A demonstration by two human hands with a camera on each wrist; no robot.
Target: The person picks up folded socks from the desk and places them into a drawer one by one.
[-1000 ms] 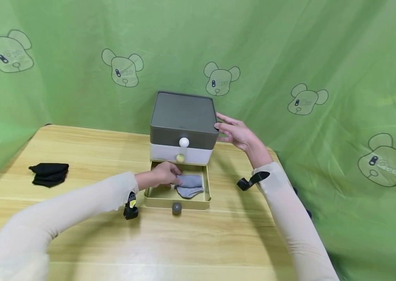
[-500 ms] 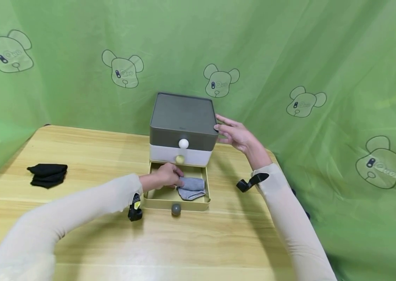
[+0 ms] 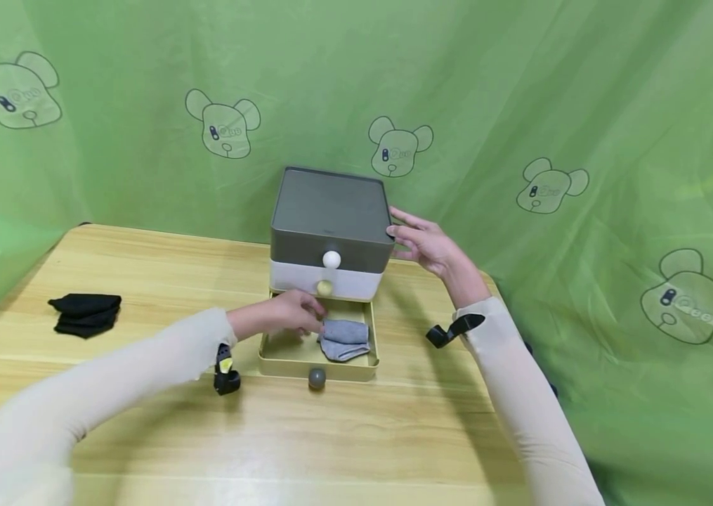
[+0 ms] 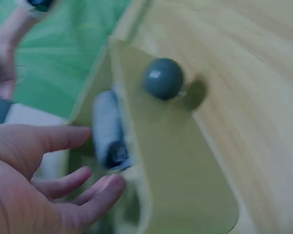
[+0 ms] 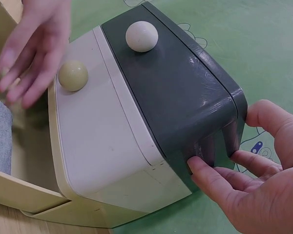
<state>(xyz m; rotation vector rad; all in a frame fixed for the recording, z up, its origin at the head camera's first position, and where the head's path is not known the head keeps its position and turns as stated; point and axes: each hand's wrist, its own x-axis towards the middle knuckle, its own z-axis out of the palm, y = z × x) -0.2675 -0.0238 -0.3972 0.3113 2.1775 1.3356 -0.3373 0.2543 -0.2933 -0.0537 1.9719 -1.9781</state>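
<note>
In the head view, my left hand [image 3: 293, 311] hovers inside the pulled-out beige bottom drawer [image 3: 318, 367]. Its fingers are spread and hold nothing, just left of a folded grey-blue cloth [image 3: 345, 332] that looks like a sock. The left wrist view shows a gap between those fingers and the cloth [image 4: 107, 127]. My right hand [image 3: 427, 246] rests against the right side of the drawer unit [image 3: 331, 204], near its top corner. In the right wrist view, its thumb lies at the dark upper edge while the other fingertips touch the side at the cut-outs.
The unit stacks a dark top drawer with a white knob [image 3: 331, 259] over a white one with a pale yellow knob [image 3: 324, 287]. A grey knob [image 3: 317, 379] juts from the beige drawer. Folded black fabric [image 3: 86, 314] lies left on the wooden table [image 3: 356, 443]. Green curtain hangs behind.
My left hand has let go of the grey-blue cloth and drawn back to the left. The cloth lies in the drawer. My right hand stays in place against the unit.
</note>
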